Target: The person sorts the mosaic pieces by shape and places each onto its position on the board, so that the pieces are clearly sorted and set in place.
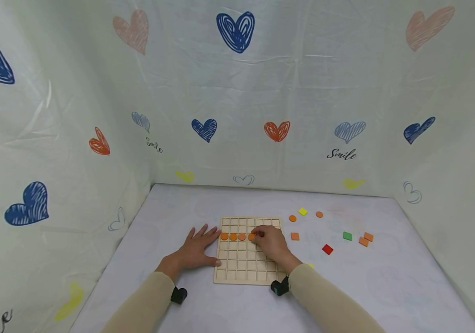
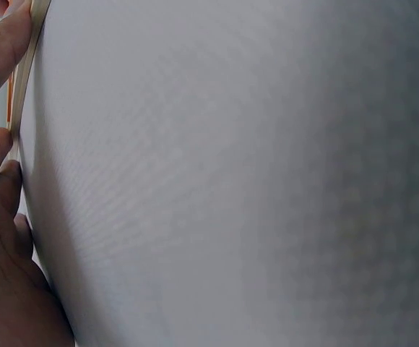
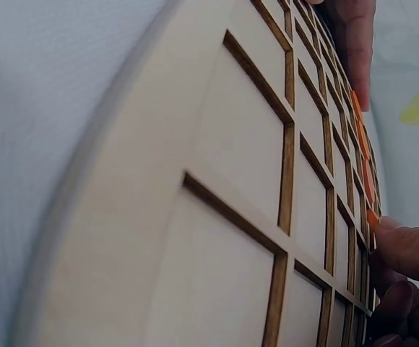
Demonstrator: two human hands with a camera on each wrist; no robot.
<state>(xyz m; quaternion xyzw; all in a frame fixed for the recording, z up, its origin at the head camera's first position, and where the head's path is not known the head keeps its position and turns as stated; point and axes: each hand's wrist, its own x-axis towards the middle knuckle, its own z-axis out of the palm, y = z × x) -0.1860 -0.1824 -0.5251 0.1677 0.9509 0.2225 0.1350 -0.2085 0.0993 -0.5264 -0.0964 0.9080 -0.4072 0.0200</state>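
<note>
A pale wooden grid board lies flat on the table before me. Three round orange tiles, the leftmost by the board's edge, sit side by side in one row of cells. At the fourth cell, my right hand pinches another round orange tile between thumb and fingers; the right wrist view shows the thumb against its edge. My left hand rests at the board's left side, fingers spread, with index finger and thumb touching that edge. In the left wrist view only part of this hand shows.
Loose tiles lie right of the board: orange discs, a yellow square, a red square, a green square and several orange squares. A yellow piece is partly hidden by the right sleeve. A heart-print curtain surrounds the table.
</note>
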